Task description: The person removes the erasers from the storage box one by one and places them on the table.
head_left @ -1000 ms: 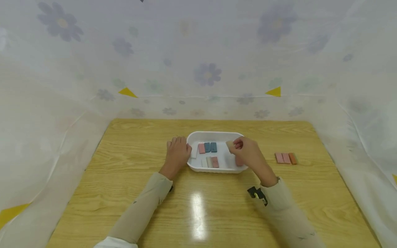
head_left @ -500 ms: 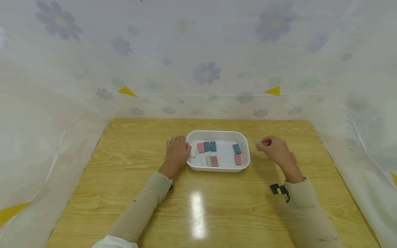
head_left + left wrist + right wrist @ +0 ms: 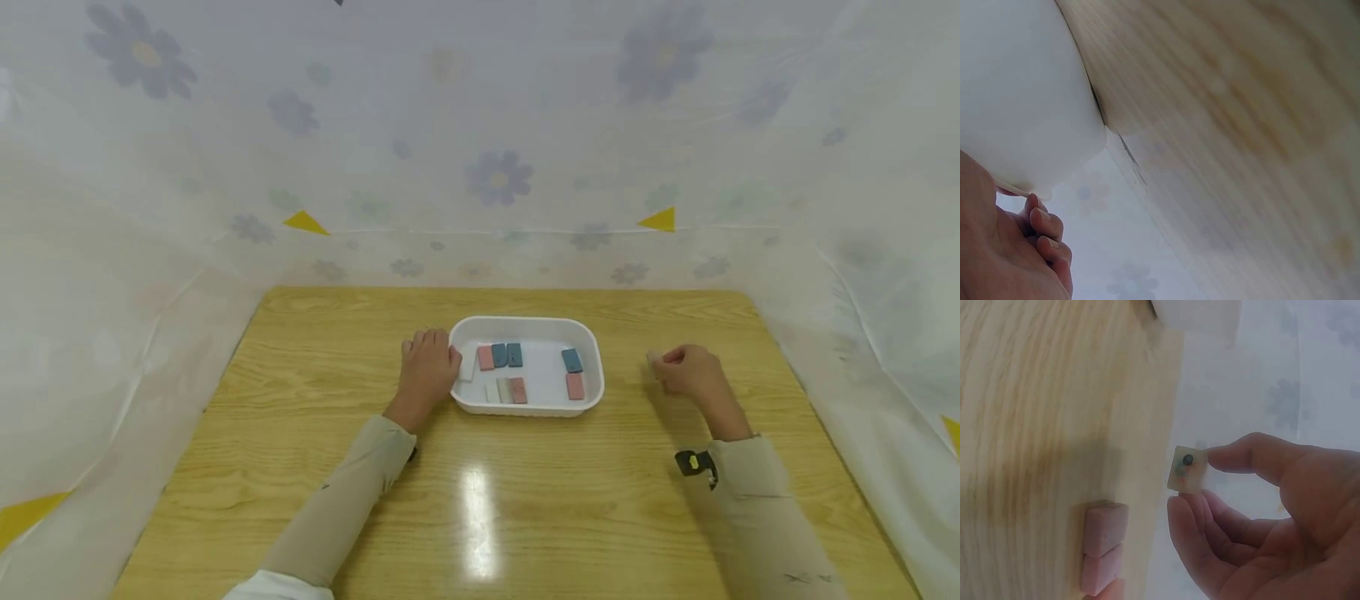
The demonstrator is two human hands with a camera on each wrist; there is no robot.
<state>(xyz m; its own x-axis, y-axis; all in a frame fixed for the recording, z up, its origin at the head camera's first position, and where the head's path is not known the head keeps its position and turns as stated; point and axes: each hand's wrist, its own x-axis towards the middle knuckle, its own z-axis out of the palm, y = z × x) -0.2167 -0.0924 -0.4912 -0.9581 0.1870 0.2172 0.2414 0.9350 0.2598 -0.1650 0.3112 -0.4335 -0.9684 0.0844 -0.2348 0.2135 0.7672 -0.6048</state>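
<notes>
My left hand (image 3: 426, 371) grips the left end of a white plastic tray (image 3: 525, 411); the left wrist view has curled fingers at the tray's rim (image 3: 1025, 191). Right of the tray, my right hand (image 3: 693, 375) pinches a small pale eraser (image 3: 1186, 470) between thumb and fingers, above the table. A dark round spot and a greenish smudge mark its face. Inside the tray lie a pink eraser (image 3: 486, 357), two blue erasers (image 3: 514, 355), a row of pale and pink erasers (image 3: 518, 390), a white eraser (image 3: 467, 364), and blue and pink erasers (image 3: 574, 386) at the right.
Below the right hand in the right wrist view, pink erasers (image 3: 1105, 528) stand in a row on the wooden table (image 3: 375, 508), with an orange piece (image 3: 1110, 590) at the end. In the head view the hand hides them. Flower-patterned sheeting (image 3: 495, 179) encloses the table.
My right hand has moved from over the tray's right end out to the right, carrying the pale eraser. The left hand has stayed at the tray.
</notes>
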